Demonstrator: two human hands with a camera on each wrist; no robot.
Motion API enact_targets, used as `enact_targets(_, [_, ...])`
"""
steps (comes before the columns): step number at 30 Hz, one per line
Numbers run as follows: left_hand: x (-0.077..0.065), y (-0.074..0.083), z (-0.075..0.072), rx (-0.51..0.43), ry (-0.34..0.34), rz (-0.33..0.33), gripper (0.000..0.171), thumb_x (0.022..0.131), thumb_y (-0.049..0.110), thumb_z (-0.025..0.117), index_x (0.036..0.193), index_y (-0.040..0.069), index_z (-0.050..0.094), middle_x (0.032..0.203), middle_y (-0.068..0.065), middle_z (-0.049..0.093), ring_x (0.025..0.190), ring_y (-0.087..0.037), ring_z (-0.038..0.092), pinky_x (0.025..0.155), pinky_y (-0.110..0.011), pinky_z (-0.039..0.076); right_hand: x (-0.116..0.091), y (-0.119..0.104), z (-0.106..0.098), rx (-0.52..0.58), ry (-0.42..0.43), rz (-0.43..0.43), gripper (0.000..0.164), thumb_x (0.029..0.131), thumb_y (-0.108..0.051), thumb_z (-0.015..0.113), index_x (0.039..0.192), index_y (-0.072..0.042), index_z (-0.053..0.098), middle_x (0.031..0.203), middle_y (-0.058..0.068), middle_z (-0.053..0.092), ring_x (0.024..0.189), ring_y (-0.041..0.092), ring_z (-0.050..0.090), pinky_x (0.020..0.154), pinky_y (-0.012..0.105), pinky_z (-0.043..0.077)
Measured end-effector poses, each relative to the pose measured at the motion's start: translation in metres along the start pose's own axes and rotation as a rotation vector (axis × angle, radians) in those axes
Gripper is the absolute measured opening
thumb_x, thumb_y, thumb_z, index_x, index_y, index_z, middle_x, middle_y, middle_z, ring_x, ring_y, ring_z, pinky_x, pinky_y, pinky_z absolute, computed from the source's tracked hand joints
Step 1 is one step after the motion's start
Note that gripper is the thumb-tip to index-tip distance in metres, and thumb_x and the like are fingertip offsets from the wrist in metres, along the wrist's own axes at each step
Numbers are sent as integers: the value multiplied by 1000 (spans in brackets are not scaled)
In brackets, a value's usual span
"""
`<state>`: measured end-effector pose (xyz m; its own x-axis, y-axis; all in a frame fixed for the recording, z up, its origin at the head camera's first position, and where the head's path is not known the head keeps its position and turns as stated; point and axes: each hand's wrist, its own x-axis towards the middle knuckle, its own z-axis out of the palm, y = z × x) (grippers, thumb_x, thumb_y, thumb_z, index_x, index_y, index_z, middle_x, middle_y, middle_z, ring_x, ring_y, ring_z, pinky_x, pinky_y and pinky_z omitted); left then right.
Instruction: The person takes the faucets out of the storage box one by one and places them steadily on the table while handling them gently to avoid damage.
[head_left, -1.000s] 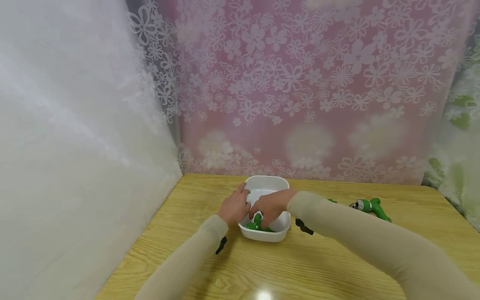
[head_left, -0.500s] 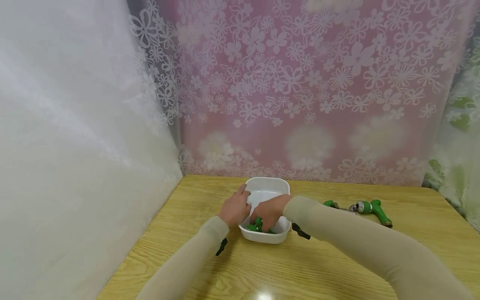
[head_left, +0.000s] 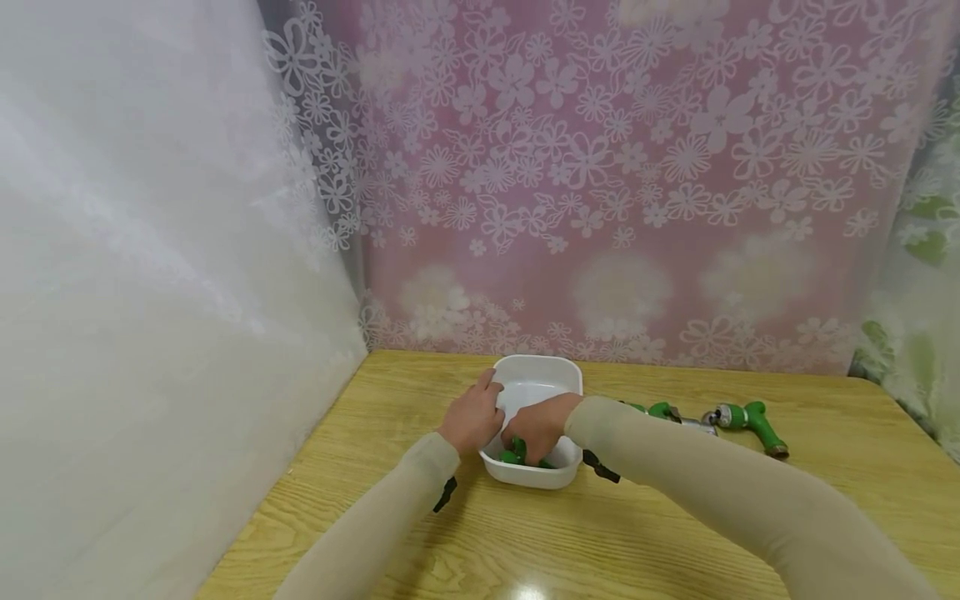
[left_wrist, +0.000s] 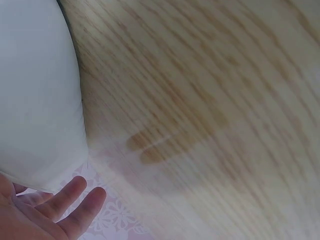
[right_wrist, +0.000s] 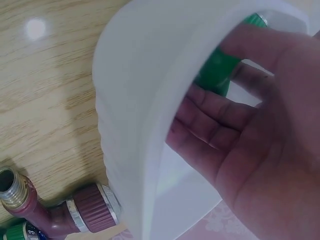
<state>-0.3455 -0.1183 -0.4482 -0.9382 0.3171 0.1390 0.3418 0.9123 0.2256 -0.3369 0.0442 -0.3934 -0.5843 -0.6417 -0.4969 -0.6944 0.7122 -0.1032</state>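
A white plastic tub (head_left: 534,478) stands on the wooden table, its outer wall filling the left of the left wrist view. My left hand (head_left: 472,417) holds its left rim, thumb on the inner side; two fingers (left_wrist: 82,215) extend outside the wall in the left wrist view. My right hand (head_left: 536,425) reaches down into the tub's near end. Its thumb and fingers grip a green tap-like pipe fitting (right_wrist: 220,72), most of it hidden by the hand and rim. Another part of green fitting (head_left: 512,457) shows beside the fingers; I cannot tell whether it is the same piece.
More green fittings with metal ends (head_left: 765,429) lie on the table to the right, partly behind my right sleeve (head_left: 690,450). A dark red fitting with a threaded metal end (right_wrist: 55,215) lies close to the tub. A flowered curtain (head_left: 600,208) hangs behind the table.
My right hand has moved slightly down and toward me inside the tub, along with the green fitting. The right forearm has lowered, showing more fittings behind it. My left hand stays on the rim.
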Motion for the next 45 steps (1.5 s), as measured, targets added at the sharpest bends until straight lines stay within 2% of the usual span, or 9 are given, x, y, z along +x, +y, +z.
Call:
enact_targets(4, [1, 2, -1, 14, -4, -5, 42, 101, 21, 50, 140, 7, 54, 164, -10, 28, 132, -27, 56, 98, -46, 54, -2, 1, 1, 1, 8, -1, 33, 87, -28, 77, 118, -32, 68, 104, -13, 66, 89, 6, 59, 89, 34, 53])
enact_targets(9, [0, 4, -2, 25, -8, -9, 42, 101, 22, 51, 140, 7, 54, 164, -10, 28, 132, -26, 56, 97, -47, 55, -4, 3, 1, 2, 34, -13, 34, 87, -28, 79, 119, -31, 68, 103, -13, 67, 86, 4, 59, 90, 33, 54])
enact_targets(17, [0, 3, -2, 30, -7, 6, 42, 102, 22, 51, 142, 7, 53, 164, -10, 27, 131, -27, 57, 93, -47, 56, -14, 7, -4, -5, 94, -65, 31, 91, -21, 73, 120, -30, 66, 97, -15, 66, 77, 4, 58, 78, 26, 51])
enact_targets(24, [0, 0, 0, 31, -4, 23, 42, 102, 22, 51, 141, 7, 53, 164, -11, 28, 129, -28, 58, 91, -47, 57, -25, 12, -9, -2, 144, -102, 36, 92, -22, 73, 127, -26, 63, 104, -15, 66, 82, 1, 58, 78, 26, 49])
enact_targets(35, [-1, 0, 1, 30, -1, 8, 42, 102, 23, 53, 141, 7, 53, 164, -11, 28, 129, -26, 58, 88, -46, 58, -57, 22, -21, 35, 209, -142, 35, 95, -22, 70, 128, -23, 62, 107, -14, 65, 82, 3, 59, 76, 28, 49])
enact_targets(40, [-3, 2, -1, 15, -6, -12, 44, 102, 23, 53, 142, 7, 53, 165, -10, 28, 130, -27, 57, 90, -46, 57, -75, 32, -22, 65, 230, -133, 33, 95, -19, 68, 127, -21, 62, 107, -11, 66, 75, 5, 57, 73, 29, 47])
enact_targets(45, [-2, 4, -2, 13, -23, -19, 45, 102, 25, 52, 143, 8, 52, 166, -10, 26, 131, -27, 56, 89, -46, 57, -90, 49, -16, 100, 249, -90, 33, 94, -20, 69, 126, -23, 62, 114, -9, 65, 79, 6, 58, 74, 31, 48])
